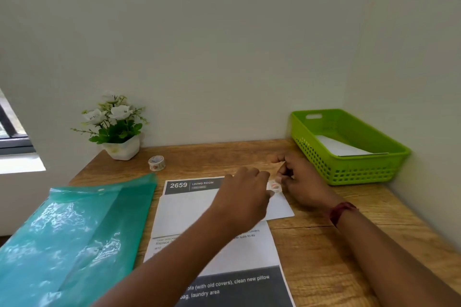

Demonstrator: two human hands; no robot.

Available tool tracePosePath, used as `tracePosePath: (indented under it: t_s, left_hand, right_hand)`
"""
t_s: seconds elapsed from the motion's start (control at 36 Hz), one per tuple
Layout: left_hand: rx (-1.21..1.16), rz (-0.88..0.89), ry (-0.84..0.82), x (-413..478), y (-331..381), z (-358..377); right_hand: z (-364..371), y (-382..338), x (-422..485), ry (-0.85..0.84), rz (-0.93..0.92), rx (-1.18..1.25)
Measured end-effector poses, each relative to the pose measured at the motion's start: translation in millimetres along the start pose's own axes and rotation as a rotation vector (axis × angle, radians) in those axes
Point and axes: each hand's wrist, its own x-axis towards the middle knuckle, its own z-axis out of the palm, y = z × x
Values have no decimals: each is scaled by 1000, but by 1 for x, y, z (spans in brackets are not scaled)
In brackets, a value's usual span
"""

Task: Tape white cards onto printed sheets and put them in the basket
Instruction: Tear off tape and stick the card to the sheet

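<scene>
Your wooden desk (311,244) runs into a corner of pale wall, with a window (12,132) cut off at the left edge. The biggest thing on it is the teal plastic folder (74,232) at your left. It lies flat with its near end out of view, and its right edge is just beside the printed sheet (239,252).

That sheet lies in front of you, headed "2659 LIVING ROOM". The white card (184,209) lies across its upper half, sticking out past its right edge. Your left forearm crosses both and hides much of the print.

The green basket (324,154) stands in the far right corner, beside your right hand (301,182), and white paper (341,148) already lies inside. A potted white-flowered plant (114,124) stands against the back wall at the left.

Your left hand (244,189) hovers over the card's top right corner. Its fingers are curled, and its knuckles cover most of the fingertips. Your right hand, a red band (341,210) at its wrist, also has curled fingers.

The patterned tape roll (156,163) stands on the desk near the plant. Both hands pinch a short tape strip (274,186) between them, at the card's corner. You cannot tell whether it touches the card.
</scene>
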Motion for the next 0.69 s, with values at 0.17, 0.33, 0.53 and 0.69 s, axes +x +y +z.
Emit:
tracePosePath:
  t_s: [0.17, 0.33, 0.53, 0.69]
  left_hand:
    - [-179, -80, 63, 1, 1, 24]
    - [-220, -117, 34, 0, -2, 38]
    - [-211, -104, -50, 0, -4, 42]
    - [-214, -91, -87, 0, -6, 44]
  right_hand:
    - [2, 0, 0, 2, -2, -9]
    - [6, 5, 3, 2, -26, -88]
    - [7, 6, 4, 7, -41, -144]
    - [6, 1, 2, -16, -100, -240]
